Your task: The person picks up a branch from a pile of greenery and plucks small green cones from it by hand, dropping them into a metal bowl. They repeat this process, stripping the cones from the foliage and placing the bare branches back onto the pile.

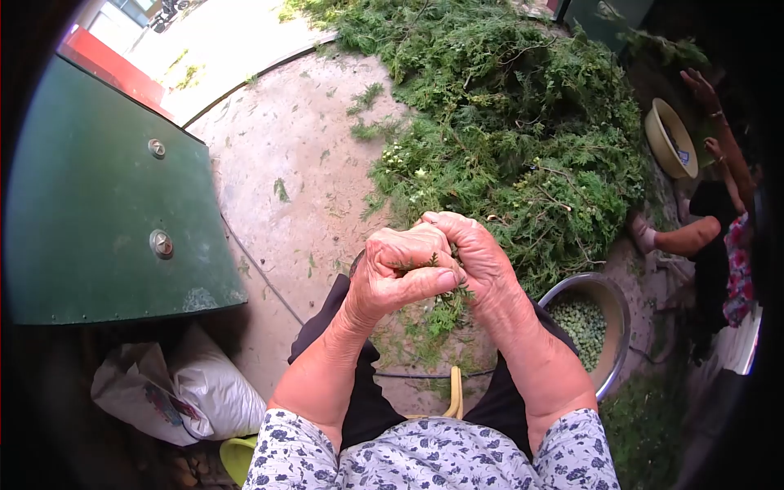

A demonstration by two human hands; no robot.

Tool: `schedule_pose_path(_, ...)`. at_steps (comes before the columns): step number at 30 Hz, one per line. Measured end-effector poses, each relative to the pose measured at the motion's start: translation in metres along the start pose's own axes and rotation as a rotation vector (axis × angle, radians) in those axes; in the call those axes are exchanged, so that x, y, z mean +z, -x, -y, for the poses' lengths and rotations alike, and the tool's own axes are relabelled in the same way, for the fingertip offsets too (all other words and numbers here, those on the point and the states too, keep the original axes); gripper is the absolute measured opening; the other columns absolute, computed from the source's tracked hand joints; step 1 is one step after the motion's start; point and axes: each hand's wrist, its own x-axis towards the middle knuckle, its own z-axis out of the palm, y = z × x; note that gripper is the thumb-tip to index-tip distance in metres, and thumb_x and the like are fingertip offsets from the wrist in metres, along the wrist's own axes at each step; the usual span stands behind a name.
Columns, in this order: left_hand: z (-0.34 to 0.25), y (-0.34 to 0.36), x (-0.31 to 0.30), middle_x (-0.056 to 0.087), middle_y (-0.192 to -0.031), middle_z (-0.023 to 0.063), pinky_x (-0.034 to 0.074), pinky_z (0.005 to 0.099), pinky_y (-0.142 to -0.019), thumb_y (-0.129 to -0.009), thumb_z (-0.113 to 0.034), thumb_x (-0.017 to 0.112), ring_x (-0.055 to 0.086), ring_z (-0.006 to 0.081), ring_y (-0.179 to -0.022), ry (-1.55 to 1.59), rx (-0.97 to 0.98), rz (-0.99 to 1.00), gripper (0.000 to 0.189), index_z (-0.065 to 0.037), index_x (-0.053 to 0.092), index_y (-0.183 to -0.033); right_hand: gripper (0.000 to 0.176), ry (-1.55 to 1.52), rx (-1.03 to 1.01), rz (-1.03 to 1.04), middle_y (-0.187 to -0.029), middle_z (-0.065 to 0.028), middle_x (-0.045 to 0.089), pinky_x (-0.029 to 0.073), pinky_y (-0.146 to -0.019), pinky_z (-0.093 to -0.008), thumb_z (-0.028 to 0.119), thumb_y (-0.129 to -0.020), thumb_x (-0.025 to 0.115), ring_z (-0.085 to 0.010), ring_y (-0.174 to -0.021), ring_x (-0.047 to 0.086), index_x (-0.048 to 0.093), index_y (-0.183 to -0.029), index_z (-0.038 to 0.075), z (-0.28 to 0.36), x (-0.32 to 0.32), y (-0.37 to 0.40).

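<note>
My left hand (406,271) and my right hand (475,253) meet in front of me, fingers curled in and touching. Between them is a small green evergreen sprig (463,291), flat and scaly-leaved like cypress; leaf tips stick out over my left thumb and below my right hand. Most of the sprig is hidden by the fingers. Just beyond my hands lies a big heap of cut evergreen branches (523,155). By my right knee stands a metal basin (622,327) holding many small pale-green cones or berries (578,325).
A green metal door panel (106,212) stands at the left, with white sacks (216,392) below it. A cable (265,273) crosses the concrete floor (286,147). At the right another person's arm (729,139) is raised near a cream basin (665,151).
</note>
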Motion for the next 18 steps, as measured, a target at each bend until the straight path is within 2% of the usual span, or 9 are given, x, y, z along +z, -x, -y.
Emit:
schedule_pose_path(1, 0.0, 0.001, 0.004, 0.061, -0.069, 0.0124, 0.044, 0.0316, -0.07, -0.071, -0.015, 0.065, 0.057, 0.0201, -0.071, 0.103, 0.011, -0.11, 0.021, 0.006, 0.065, -0.075, 0.011, 0.188, -0.084, 0.016, -0.069, 0.0002, 0.058, 0.034, -0.037, -0.0162, 0.013, -0.084, 0.061, -0.0037, -0.046, 0.046, 0.06, -0.076, 0.005, 0.006, 0.004, 0.005)
schedule_pose_path(4, 0.002, -0.001, 0.001, 0.064, -0.08, 0.013, 0.046, 0.0309, -0.076, -0.076, -0.014, 0.065, 0.059, 0.0196, -0.081, 0.346, 0.109, -0.445, 0.02, 0.005, 0.065, -0.081, 0.009, 0.228, -0.099, 0.066, -0.07, 0.0014, 0.058, 0.034, -0.038, -0.0158, 0.013, -0.083, 0.062, -0.0029, -0.048, 0.047, 0.061, -0.079, 0.005, 0.018, 0.01, 0.019)
schedule_pose_path(5, -0.001, -0.001, -0.002, 0.064, -0.075, 0.0115, 0.047, 0.03, -0.072, -0.081, -0.019, 0.063, 0.06, 0.0169, -0.075, 0.461, -0.005, -0.647, 0.023, 0.004, 0.064, -0.08, 0.008, 0.273, -0.104, 0.016, -0.065, 0.0034, 0.055, 0.032, -0.038, -0.0161, 0.012, -0.083, 0.06, -0.003, -0.049, 0.046, 0.061, -0.08, 0.005, 0.019, 0.015, 0.02)
schedule_pose_path(6, 0.012, 0.003, -0.013, 0.062, -0.07, 0.008, 0.047, 0.0285, -0.065, -0.084, -0.025, 0.061, 0.059, 0.0136, -0.069, 0.406, -0.187, -0.814, 0.028, 0.001, 0.064, -0.077, 0.008, 0.275, -0.105, 0.02, -0.065, 0.0034, 0.055, 0.032, -0.038, -0.0161, 0.012, -0.083, 0.06, -0.003, -0.049, 0.046, 0.061, -0.08, 0.005, 0.019, 0.013, 0.019)
schedule_pose_path(8, 0.017, 0.001, -0.018, 0.06, -0.065, 0.004, 0.046, 0.0258, -0.056, -0.085, -0.028, 0.06, 0.057, 0.0103, -0.06, 0.233, -0.485, -0.851, 0.029, -0.001, 0.063, -0.075, 0.011, 0.355, -0.131, 0.125, -0.069, 0.0044, 0.055, 0.032, -0.042, -0.0168, 0.013, -0.084, 0.06, -0.0025, -0.051, 0.042, 0.061, -0.09, 0.004, 0.019, 0.006, 0.017)
schedule_pose_path(9, 0.02, 0.004, -0.017, 0.06, -0.065, 0.004, 0.046, 0.0258, -0.056, -0.085, -0.028, 0.06, 0.057, 0.0103, -0.06, 0.23, -0.482, -0.856, 0.029, -0.001, 0.063, -0.075, 0.014, 0.365, -0.172, 0.073, -0.067, 0.0055, 0.054, 0.029, -0.042, -0.0164, 0.015, -0.084, 0.061, -0.0026, -0.05, 0.04, 0.062, -0.09, 0.003, 0.019, 0.011, 0.02)
schedule_pose_path(11, 0.025, 0.01, -0.01, 0.059, -0.064, 0.003, 0.04, 0.0213, -0.042, -0.082, -0.03, 0.064, 0.054, 0.0093, -0.049, 0.282, -0.495, -0.537, 0.028, -0.002, 0.062, -0.08, 0.014, 0.387, -0.185, 0.096, -0.066, 0.0057, 0.054, 0.028, -0.042, -0.0165, 0.016, -0.084, 0.061, -0.0028, -0.05, 0.039, 0.063, -0.089, 0.003, 0.021, 0.011, 0.02)
schedule_pose_path(16, 0.036, 0.008, -0.009, 0.059, -0.064, 0.0029, 0.039, 0.0199, -0.042, -0.084, -0.028, 0.062, 0.052, 0.0079, -0.049, 0.118, -0.451, -0.495, 0.03, 0.0, 0.063, -0.094, 0.016, 0.514, -0.289, 0.074, -0.059, 0.0057, 0.05, 0.025, -0.04, -0.017, 0.018, -0.083, 0.063, -0.0029, -0.047, 0.038, 0.064, -0.089, 0.003, 0.031, 0.014, 0.023)
schedule_pose_path(18, 0.045, 0.006, -0.012, 0.052, -0.054, 0.0003, 0.031, 0.022, -0.034, -0.085, -0.035, 0.06, 0.041, 0.0057, -0.038, 0.132, -0.523, -0.718, 0.036, -0.004, 0.06, -0.068, 0.016, 0.49, -0.288, 0.074, -0.057, 0.0053, 0.048, 0.024, -0.039, -0.0173, 0.017, -0.083, 0.063, -0.0032, -0.046, 0.038, 0.064, -0.089, 0.002, 0.035, 0.014, 0.024)
